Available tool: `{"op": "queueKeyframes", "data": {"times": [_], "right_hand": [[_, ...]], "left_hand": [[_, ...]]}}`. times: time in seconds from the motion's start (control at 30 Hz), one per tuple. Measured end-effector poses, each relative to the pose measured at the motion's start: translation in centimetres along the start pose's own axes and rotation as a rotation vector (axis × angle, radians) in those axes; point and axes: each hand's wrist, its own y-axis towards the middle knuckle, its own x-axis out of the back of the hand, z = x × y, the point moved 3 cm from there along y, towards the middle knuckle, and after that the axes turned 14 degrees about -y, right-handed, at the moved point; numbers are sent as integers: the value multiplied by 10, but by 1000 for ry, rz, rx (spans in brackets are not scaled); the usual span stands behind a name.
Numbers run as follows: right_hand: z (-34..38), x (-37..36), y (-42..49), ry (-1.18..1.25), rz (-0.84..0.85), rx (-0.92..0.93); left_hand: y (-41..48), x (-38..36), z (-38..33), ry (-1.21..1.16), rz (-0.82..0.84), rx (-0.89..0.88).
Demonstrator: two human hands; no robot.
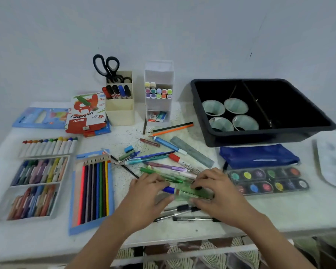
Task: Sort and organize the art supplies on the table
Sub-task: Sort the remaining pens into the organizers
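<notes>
Both hands meet at the front middle of the white table (279, 214). My left hand (145, 193) and my right hand (219, 191) grip a bundle of markers (184, 192) between them, one with a blue cap and a green label. Green pens (161, 174) lie just above my left fingers. Loose pens and markers (163, 160) are scattered behind the hands. Black pens (182, 212) lie under my wrists.
A black tray (318, 121) with paint cups stands back right. In front of it lie a blue pouch (258, 155) and a watercolour set (268, 180). Coloured pencils (93, 191), pastels (37, 187) and crayons (49, 145) fill the left. Two organisers (120, 111) (158, 105) stand behind.
</notes>
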Motion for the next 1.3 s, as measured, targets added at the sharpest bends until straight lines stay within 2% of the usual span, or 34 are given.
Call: {"op": "queueKeyframes", "data": {"times": [0.3, 0.4, 0.67, 0.93, 1.07, 1.17, 1.3], "right_hand": [[-12, -7, 14, -29, 80, 42], [-15, -8, 16, -48, 70, 31], [-18, -10, 34, -20, 34, -4], [-19, -11, 45, -52, 91, -10], [-10, 4, 59, 11, -77, -46], [-6, 8, 79, -109, -123, -42], [-10, -5, 95, -255, -35, -78]], "left_hand": [[8, 3, 3, -1, -87, -25], [16, 14, 3, -14, -66, -72], [22, 67, 1, -127, -103, -25], [26, 104, -16, -391, -352, -16], [38, 103, -25, -418, -446, -13], [44, 107, -32, -520, -541, -12], [46, 117, -39, -641, -670, -55]]}}
